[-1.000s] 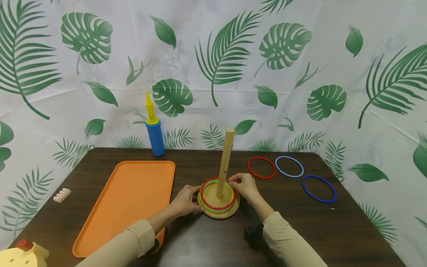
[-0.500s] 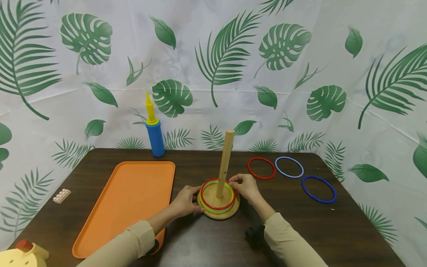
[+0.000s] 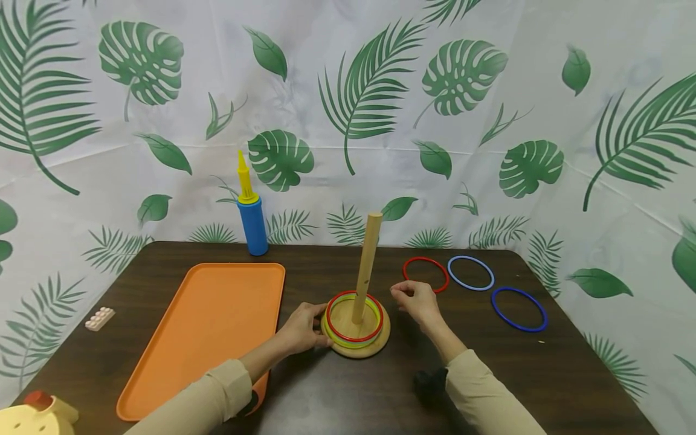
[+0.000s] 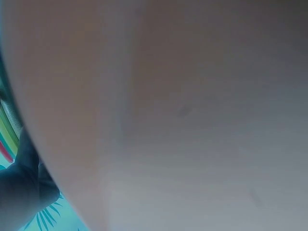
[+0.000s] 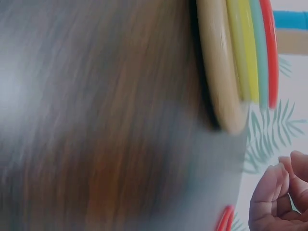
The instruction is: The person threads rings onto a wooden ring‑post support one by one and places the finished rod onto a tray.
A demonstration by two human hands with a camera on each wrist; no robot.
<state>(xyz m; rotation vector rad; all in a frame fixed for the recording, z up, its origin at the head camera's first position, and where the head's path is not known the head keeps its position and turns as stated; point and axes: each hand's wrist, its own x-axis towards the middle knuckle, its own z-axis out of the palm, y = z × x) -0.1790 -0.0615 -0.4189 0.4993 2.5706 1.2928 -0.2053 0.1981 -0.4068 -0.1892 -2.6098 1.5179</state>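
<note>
Head view | stacked rings [image 3: 353,319] on wooden peg base [image 3: 356,347] | three loose rings [image 3: 470,272] far right remain | left hand [image 3: 302,327] curled on base | right hand [image 3: 416,302] loosely curled, empty

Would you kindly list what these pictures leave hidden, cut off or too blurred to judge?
- Left wrist view: almost wholly filled by a blurred pale surface close to the lens; the left hand cannot be made out there.
- Right wrist view: the dark brown wooden table is smeared by blur.
- Head view: the yellow plastic toy is cut off by the bottom-left corner.
</note>
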